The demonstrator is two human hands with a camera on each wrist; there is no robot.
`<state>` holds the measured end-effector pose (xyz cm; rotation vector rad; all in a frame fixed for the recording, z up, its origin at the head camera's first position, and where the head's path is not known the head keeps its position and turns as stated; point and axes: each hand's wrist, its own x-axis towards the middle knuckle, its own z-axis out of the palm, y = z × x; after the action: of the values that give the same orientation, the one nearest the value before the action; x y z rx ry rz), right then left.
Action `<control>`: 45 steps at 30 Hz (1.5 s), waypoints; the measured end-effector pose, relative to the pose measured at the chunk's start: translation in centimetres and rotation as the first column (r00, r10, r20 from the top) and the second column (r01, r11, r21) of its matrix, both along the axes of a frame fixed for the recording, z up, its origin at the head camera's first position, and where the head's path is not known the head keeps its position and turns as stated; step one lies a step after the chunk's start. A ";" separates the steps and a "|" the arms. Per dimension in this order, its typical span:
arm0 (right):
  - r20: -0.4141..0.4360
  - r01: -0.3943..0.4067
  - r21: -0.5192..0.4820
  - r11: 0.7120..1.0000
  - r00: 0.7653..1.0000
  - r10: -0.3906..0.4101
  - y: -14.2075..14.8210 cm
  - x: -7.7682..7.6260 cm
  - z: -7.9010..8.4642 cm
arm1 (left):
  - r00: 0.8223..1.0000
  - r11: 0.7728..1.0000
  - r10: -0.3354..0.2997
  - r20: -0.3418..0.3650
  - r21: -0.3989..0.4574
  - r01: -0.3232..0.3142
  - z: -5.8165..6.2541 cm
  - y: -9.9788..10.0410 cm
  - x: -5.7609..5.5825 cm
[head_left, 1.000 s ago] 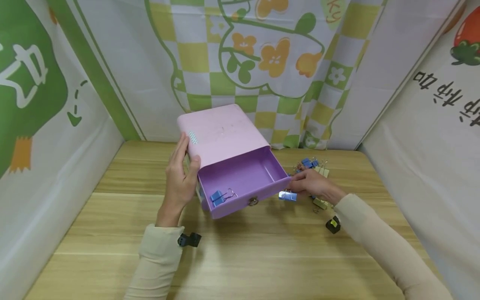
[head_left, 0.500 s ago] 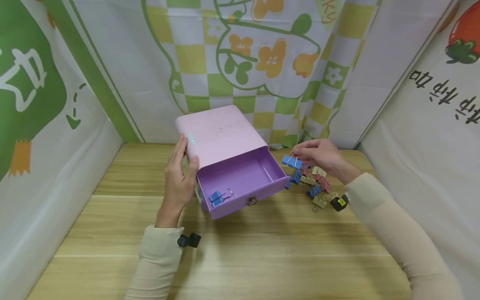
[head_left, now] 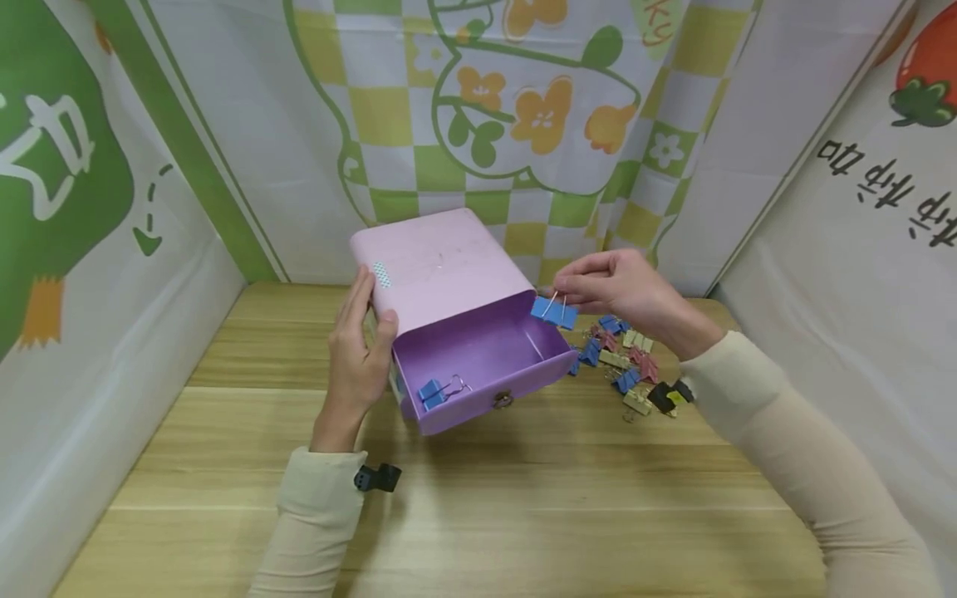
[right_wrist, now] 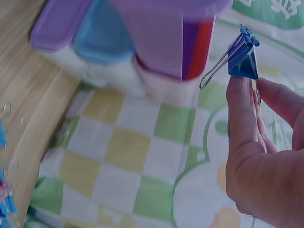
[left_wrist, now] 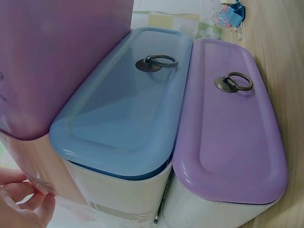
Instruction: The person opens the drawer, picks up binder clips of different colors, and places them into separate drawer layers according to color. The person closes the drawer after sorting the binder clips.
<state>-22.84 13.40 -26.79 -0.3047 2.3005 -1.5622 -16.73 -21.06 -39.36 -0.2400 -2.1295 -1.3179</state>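
right hand [head_left: 628, 291] aloft with clip [head_left: 554, 312]

Before you, a wood-grain desk [head_left: 508, 523] with a three-drawer cabinet [head_left: 449, 266] and, to your right, multicoloured binder clips [head_left: 615, 359].

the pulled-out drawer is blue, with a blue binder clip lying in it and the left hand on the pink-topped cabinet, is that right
Not quite: the pulled-out drawer is purple, not blue, as the head view shows. A blue binder clip does lie in it, and the left hand is on the pink-topped cabinet.
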 end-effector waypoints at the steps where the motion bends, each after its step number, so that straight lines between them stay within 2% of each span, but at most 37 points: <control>1: 0.003 -0.016 -0.005 1.000 1.000 0.016 -0.4 0.2 -0.1 | 1.000 1.000 0.000 0.002 0.001 0.000 0.0 0.0 0.0; 8: 0.005 -0.168 -0.010 0.986 0.986 0.168 -2.9 1.2 -1.2 | 1.000 1.000 -0.008 0.010 0.006 0.008 -0.3 0.0 0.0; 13: 0.012 -0.270 0.005 0.963 0.963 0.270 -4.4 1.3 -1.7 | 1.000 1.000 -0.007 0.009 0.001 0.007 -0.3 0.0 0.0; 17: -0.018 -0.334 0.046 0.941 0.942 0.335 -5.5 1.2 -1.8 | 1.000 1.000 -0.004 0.004 0.000 0.004 -0.4 0.0 0.0; 22: -0.063 -0.415 0.132 0.900 0.903 0.425 -6.7 1.2 -2.2 | 1.000 1.000 -0.004 -0.003 -0.001 0.004 -0.4 0.1 -0.1; 28: -0.058 -0.523 0.172 0.835 0.841 0.538 -8.1 1.2 -2.2 | 1.000 1.000 -0.004 0.001 0.004 0.004 -0.3 0.0 -0.1; 32: -0.040 -0.565 0.179 0.806 0.814 0.579 -8.9 1.3 -2.5 | 1.000 1.000 -0.003 -0.001 0.001 0.003 -0.2 0.0 0.0; 41: -0.011 -0.589 0.174 0.789 0.800 0.599 -9.9 1.8 -2.9 | 1.000 1.000 -0.004 -0.003 0.003 0.004 -0.1 0.0 0.0; 45: -0.021 -0.608 0.211 0.765 0.780 0.626 -9.8 1.6 -2.9 | 1.000 1.000 -0.004 0.002 0.002 0.004 0.0 -0.1 0.0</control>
<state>-21.26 3.55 -29.72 -0.9883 2.0703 -0.9928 -16.75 -21.14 -39.39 -0.2425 -2.1298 -1.3236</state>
